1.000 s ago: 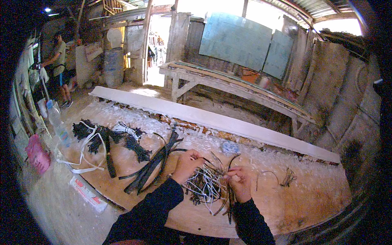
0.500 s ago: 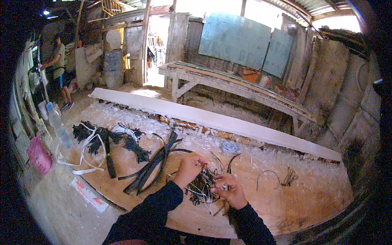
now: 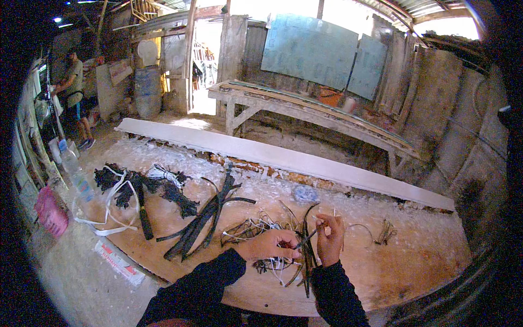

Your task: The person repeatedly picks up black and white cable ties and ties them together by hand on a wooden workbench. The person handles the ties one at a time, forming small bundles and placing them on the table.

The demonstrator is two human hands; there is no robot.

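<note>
A tangle of thin dark and white strips [image 3: 256, 231] lies on a bare wooden board [image 3: 392, 272] in front of me. My left hand [image 3: 269, 245] rests on the tangle, its fingers pinched around several strands. My right hand [image 3: 329, 240] is held upright just to the right, gripping a thin dark strip [image 3: 310, 237] that runs across to the left hand. Both forearms wear dark sleeves and come in from the lower edge.
Long dark strips [image 3: 204, 218] lie left of the tangle. Further left sit a black frayed heap with white cords [image 3: 136, 188], a plastic bottle [image 3: 73, 171] and a pink bag [image 3: 49, 212]. A long white plank [image 3: 283, 158] crosses behind. Another person [image 3: 73, 95] stands far left.
Both hands have lifted slightly off the pile. The right hand has turned upright and drawn a dark strip out toward the right, and the bundle beneath has spread out.
</note>
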